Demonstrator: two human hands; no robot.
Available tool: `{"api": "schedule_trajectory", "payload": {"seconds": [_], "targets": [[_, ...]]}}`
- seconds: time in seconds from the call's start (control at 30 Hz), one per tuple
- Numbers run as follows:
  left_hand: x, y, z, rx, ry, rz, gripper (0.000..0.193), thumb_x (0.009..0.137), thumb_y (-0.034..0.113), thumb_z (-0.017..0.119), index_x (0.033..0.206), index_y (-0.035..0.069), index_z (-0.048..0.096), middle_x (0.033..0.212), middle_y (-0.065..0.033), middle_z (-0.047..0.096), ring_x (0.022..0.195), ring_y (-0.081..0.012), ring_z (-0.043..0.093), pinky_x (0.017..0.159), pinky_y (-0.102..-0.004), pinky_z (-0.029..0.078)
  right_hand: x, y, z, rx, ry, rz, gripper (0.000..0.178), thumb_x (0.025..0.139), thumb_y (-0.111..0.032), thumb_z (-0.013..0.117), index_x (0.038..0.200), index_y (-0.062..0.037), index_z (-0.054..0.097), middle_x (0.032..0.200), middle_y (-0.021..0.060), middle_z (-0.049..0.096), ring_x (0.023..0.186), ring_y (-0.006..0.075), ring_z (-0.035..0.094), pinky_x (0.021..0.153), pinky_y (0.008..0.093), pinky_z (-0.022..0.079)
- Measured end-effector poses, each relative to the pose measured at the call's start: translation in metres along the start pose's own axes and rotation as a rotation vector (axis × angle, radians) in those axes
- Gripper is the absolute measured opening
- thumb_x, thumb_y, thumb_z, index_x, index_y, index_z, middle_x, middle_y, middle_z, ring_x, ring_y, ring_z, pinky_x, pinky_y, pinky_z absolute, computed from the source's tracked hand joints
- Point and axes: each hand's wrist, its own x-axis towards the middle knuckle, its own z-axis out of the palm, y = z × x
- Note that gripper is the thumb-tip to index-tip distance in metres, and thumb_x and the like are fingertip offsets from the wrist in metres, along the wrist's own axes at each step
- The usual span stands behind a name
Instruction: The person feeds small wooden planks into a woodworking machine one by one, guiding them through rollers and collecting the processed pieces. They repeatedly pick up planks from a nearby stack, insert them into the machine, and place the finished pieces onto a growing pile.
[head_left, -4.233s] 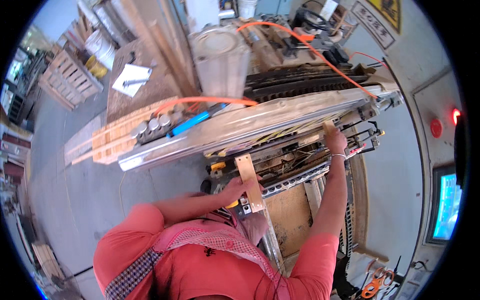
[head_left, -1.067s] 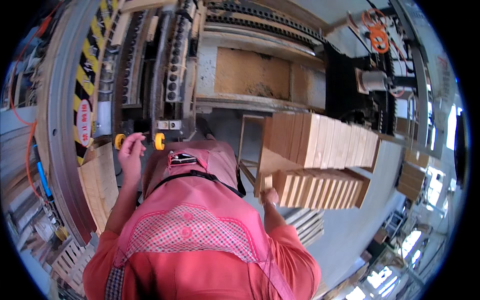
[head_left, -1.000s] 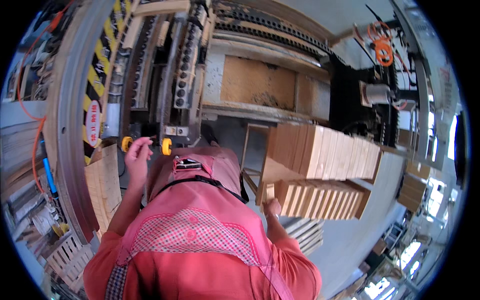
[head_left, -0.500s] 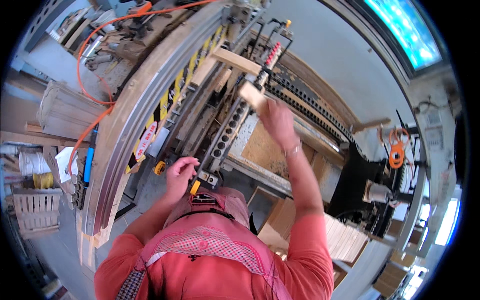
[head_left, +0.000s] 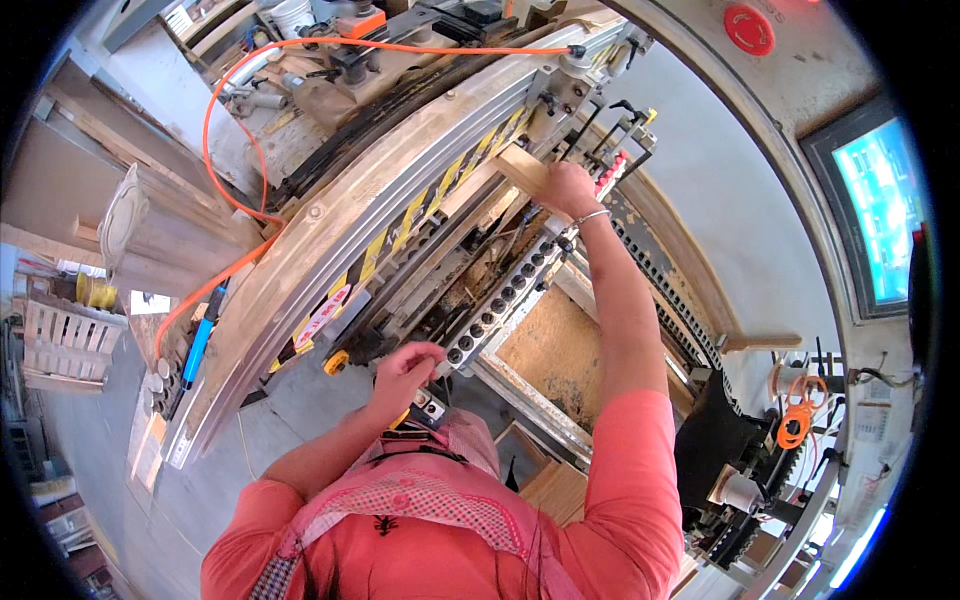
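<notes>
At the far end of the machine, my right hand (head_left: 568, 192) is closed on a short, pale wooden piece (head_left: 522, 168). That piece reaches leftward toward a beam with yellow and black stripes (head_left: 402, 235); its right end is hidden under my fingers. My left hand (head_left: 405, 378) is held low near my body, fingers curled in and thumb against them, with nothing visible in the grip. It is beside the near end of a metal rail (head_left: 507, 297) lined with a row of black round pads.
Right of the rail is a framed brown panel (head_left: 560, 345) strewn with chips. An orange hose (head_left: 208, 105) loops over the curved wooden-faced beam on the left. A lit screen (head_left: 878, 212) and a red push button (head_left: 748, 30) are at the upper right.
My right hand has moved farther away, from above the rail with a wooden block to the piece at the far end. My view has shifted; my left hand stays curled near the rail's near end.
</notes>
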Motion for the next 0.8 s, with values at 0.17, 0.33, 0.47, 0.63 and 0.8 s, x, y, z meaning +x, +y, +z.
{"api": "schedule_trajectory", "payload": {"seconds": [0.17,0.33,0.47,0.63,0.8], "targets": [[0.037,0.007,0.008,-0.014,-0.146,0.049,0.026,0.087,0.008,0.053,0.113,0.002,0.053,0.102,-0.0042,0.06,0.079,-0.0092,0.056,0.064,-0.0206,0.044,-0.042,0.003,-0.03,-0.042,-0.019,0.089,0.04,0.062,-0.034,0.073,0.088,-0.0042,0.066,0.08,0.0135,0.065,0.074,0.024,0.064,0.066,0.033,0.053],[0.077,0.014,0.048,-0.279,-0.261,0.118,0.04,0.087,0.009,0.055,0.125,0.003,0.041,0.116,-0.0055,0.052,0.098,-0.0151,0.054,0.077,-0.0256,0.045,-0.142,-0.035,-0.052,0.544,-0.26,-0.186,0.041,0.06,-0.024,0.078,0.093,-0.0038,0.064,0.073,0.0081,0.065,0.064,0.0132,0.061,0.061,0.0271,0.051],[0.08,0.01,0.058,-0.192,-0.292,0.135,0.045,0.086,0.013,0.057,0.126,0.0,0.039,0.112,-0.0081,0.055,0.1,-0.0163,0.055,0.084,-0.0303,0.046,-0.167,-0.059,-0.05,0.596,-0.429,-0.263,0.042,0.059,-0.024,0.078,0.093,-0.0033,0.064,0.07,0.0064,0.063,0.062,0.011,0.059,0.057,0.0242,0.048],[0.071,-0.007,0.044,-0.352,-0.15,0.219,0.033,0.083,0.006,0.053,0.115,0.003,0.044,0.102,-0.0099,0.057,0.097,-0.0178,0.056,0.088,-0.0343,0.045,-0.138,-0.045,-0.047,0.659,-0.318,-0.132,0.038,0.059,-0.03,0.076,0.08,-0.001,0.064,0.063,0.0106,0.061,0.058,0.0168,0.058,0.057,0.0299,0.048],[0.04,-0.02,0.02,-0.241,-0.096,0.24,0.03,0.083,0.0,0.042,0.113,0.003,0.042,0.095,-0.0122,0.058,0.092,-0.0181,0.057,0.083,-0.0332,0.046,-0.05,0.004,-0.025,0.077,0.005,0.003,0.038,0.057,-0.031,0.075,0.081,-0.0031,0.066,0.075,0.0136,0.065,0.07,0.0266,0.064,0.066,0.0356,0.052]]}}
